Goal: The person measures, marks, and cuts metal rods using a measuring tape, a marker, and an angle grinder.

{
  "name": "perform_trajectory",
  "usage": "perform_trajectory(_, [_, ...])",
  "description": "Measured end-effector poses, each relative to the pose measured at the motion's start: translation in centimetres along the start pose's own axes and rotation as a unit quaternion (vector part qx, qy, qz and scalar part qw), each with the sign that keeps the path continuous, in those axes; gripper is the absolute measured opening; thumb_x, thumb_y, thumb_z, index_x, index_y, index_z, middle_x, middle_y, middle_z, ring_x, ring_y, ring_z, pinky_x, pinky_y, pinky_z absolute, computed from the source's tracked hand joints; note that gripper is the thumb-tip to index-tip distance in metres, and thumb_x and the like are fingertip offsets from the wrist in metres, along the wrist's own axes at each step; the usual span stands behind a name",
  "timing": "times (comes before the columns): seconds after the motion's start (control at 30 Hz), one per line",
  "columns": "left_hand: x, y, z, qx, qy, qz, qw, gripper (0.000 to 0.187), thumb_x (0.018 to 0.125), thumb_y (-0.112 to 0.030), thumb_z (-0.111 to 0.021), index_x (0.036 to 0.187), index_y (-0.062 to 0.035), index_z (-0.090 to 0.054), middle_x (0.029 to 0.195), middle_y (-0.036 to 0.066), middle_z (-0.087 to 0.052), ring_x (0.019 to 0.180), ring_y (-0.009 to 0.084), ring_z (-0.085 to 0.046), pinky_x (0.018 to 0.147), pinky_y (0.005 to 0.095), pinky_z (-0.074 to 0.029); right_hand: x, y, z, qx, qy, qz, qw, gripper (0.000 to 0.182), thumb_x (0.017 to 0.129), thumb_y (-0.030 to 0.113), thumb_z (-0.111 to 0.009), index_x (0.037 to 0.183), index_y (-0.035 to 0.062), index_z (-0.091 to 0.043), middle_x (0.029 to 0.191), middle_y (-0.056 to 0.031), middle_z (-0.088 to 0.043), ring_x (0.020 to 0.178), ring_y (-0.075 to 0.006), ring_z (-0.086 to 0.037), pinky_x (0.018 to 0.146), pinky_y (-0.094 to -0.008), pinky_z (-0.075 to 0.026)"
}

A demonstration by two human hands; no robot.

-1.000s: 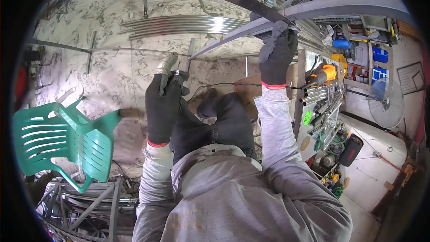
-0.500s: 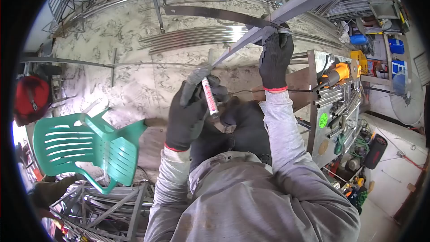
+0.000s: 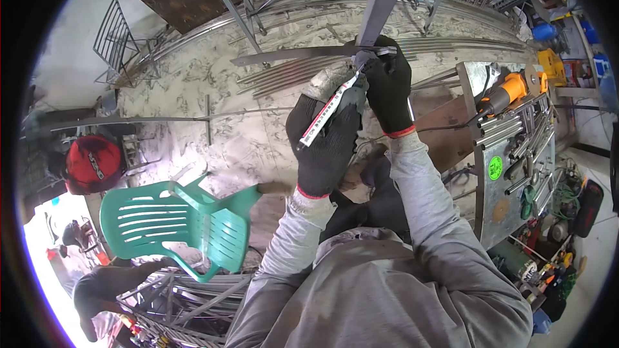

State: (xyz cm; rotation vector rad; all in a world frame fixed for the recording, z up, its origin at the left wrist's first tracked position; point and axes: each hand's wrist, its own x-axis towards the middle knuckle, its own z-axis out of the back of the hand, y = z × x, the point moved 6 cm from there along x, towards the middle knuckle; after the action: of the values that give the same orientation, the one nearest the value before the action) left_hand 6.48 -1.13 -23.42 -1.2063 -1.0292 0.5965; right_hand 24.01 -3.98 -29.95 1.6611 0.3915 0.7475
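Note:
My left hand (image 3: 325, 132), in a black glove with a red cuff edge, is closed around a white marker (image 3: 327, 113) with red and dark print. The marker slants, its upper end close to a long grey metal bar (image 3: 385, 9). My right hand (image 3: 389, 84), gloved alike, is closed at the junction of that bar and a flat dark metal strip (image 3: 290, 55). The strip's right end disappears behind my right fingers. The two crossing pieces form an angle at my fingertips. Both hands are close together, in front of my body.
A green plastic chair (image 3: 164, 219) stands at left, near a red round object (image 3: 95, 164). On the right, a metal worktable (image 3: 509, 219) bears an orange-and-black power tool (image 3: 506, 93) and cut tubes. Metal tubes (image 3: 451, 44) lie on the floor. Another person's arm (image 3: 119, 283) shows lower left.
My left hand has moved up with the marker, whose upper end is now beside the bar and my right hand. The bar stands steeper in view. The whole scene has shifted rightward.

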Motion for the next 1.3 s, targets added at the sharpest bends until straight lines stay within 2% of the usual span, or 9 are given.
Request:
perform_trajectory(0.07, [0.7, 1.0, -1.1, -0.131, -0.007, 0.050, 0.990, 0.027, 0.102, -0.003, -0.068, 0.128, 0.0053, -0.071, 0.109, 0.012, -0.078, 0.086, 0.0137, -0.070, 0.075, 0.0287, -0.057, 0.0, 0.1, 0.0, 0.034, -0.003, 0.007, 0.999, 0.028, 0.099, 0.010, -0.073, 0.123, -0.0008, -0.067, 0.094, -0.0033, -0.075, 0.081, -0.0085, -0.067, 0.072, -0.0260, -0.054])
perform_trajectory(0.57, [2.2, 1.6, -1.9, -0.030, -0.014, 0.071, 0.997, 0.027, 0.101, -0.009, -0.067, 0.124, 0.0053, -0.072, 0.083, 0.001, -0.070, 0.071, 0.0048, -0.061, 0.061, 0.0217, -0.047, -0.3, -0.8, 0.1, 0.025, 0.005, -0.014, 1.000, 0.034, 0.097, 0.013, -0.072, 0.128, -0.0007, -0.068, 0.101, -0.0075, -0.078, 0.090, -0.0137, -0.072, 0.080, -0.0299, -0.057])
perform_trajectory(0.63, [2.2, 2.0, -2.0, -0.060, 0.000, 0.093, 0.994, 0.034, 0.102, -0.005, -0.072, 0.134, 0.0061, -0.069, 0.110, 0.009, -0.077, 0.094, 0.0105, -0.070, 0.081, 0.0266, -0.058, -0.3, -0.7, 0.2, 0.006, 0.001, -0.004, 1.000, 0.033, 0.097, 0.013, -0.072, 0.127, -0.0004, -0.068, 0.101, -0.0074, -0.078, 0.090, -0.0134, -0.072, 0.079, -0.0299, -0.057])
perform_trajectory(0.77, [2.3, 1.6, -2.4, -0.089, -0.004, 0.090, 0.992, 0.033, 0.102, -0.005, -0.072, 0.133, 0.0062, -0.070, 0.110, 0.009, -0.077, 0.094, 0.0105, -0.070, 0.081, 0.0262, -0.058, -0.3, -1.0, 0.2, 0.020, 0.003, -0.014, 1.000, 0.033, 0.097, 0.013, -0.072, 0.127, -0.0001, -0.068, 0.099, -0.0069, -0.077, 0.089, -0.0128, -0.071, 0.078, -0.0297, -0.057])
perform_trajectory(0.83, [2.4, 1.1, -2.3, -0.048, -0.020, 0.057, 0.997, 0.027, 0.101, -0.006, -0.066, 0.125, 0.0050, -0.073, 0.085, 0.002, -0.072, 0.071, 0.0060, -0.062, 0.062, 0.0230, -0.049, -0.1, -0.7, 0.1, 0.011, 0.006, -0.001, 1.000, 0.033, 0.098, 0.013, -0.073, 0.128, -0.0006, -0.067, 0.097, -0.0065, -0.076, 0.086, -0.0122, -0.071, 0.075, -0.0289, -0.057])
perform_trajectory(1.03, [2.0, 0.2, 1.4, 0.030, -0.171, 0.042, 0.984, 0.026, 0.101, -0.003, -0.070, 0.127, 0.0007, -0.073, 0.089, 0.007, -0.076, 0.067, 0.0093, -0.066, 0.059, 0.0256, -0.053, -0.4, -0.8, -0.1, 0.069, 0.019, -0.075, 0.995, 0.033, 0.098, 0.013, -0.075, 0.127, -0.0012, -0.067, 0.094, -0.0051, -0.075, 0.080, -0.0108, -0.069, 0.070, -0.0276, -0.055])
perform_trajectory(1.13, [1.8, -2.1, 4.5, 0.124, -0.192, -0.086, 0.970, 0.022, 0.106, -0.003, -0.063, 0.125, 0.0057, -0.070, 0.103, 0.016, -0.076, 0.084, 0.0186, -0.073, 0.074, 0.0307, -0.060, -0.5, -1.0, -0.1, 0.110, 0.022, -0.066, 0.992, 0.034, 0.098, 0.013, -0.076, 0.128, -0.0007, -0.066, 0.091, -0.0044, -0.074, 0.080, -0.0102, -0.069, 0.069, -0.0272, -0.055])
perform_trajectory(1.23, [5.6, -6.4, 3.4, 0.424, 0.016, -0.305, 0.852, 0.028, 0.100, -0.003, -0.068, 0.128, -0.0005, -0.073, 0.121, 0.018, -0.077, 0.108, 0.0330, -0.073, 0.096, 0.0411, -0.057, -0.1, -0.8, 0.0, 0.085, 0.051, -0.069, 0.993, 0.034, 0.098, 0.014, -0.075, 0.128, 0.0001, -0.067, 0.091, -0.0041, -0.073, 0.079, -0.0097, -0.068, 0.070, -0.0268, -0.055])
perform_trajectory(1.3, [8.1, -6.5, 3.2, 0.475, 0.120, -0.273, 0.828, 0.031, 0.098, -0.007, -0.070, 0.129, -0.0061, -0.074, 0.121, 0.017, -0.077, 0.114, 0.0377, -0.071, 0.102, 0.0439, -0.054, 0.3, -0.7, 0.3, 0.098, 0.068, -0.084, 0.989, 0.034, 0.097, 0.014, -0.076, 0.127, 0.0005, -0.067, 0.091, -0.0036, -0.073, 0.078, -0.0096, -0.067, 0.070, -0.0268, -0.055])
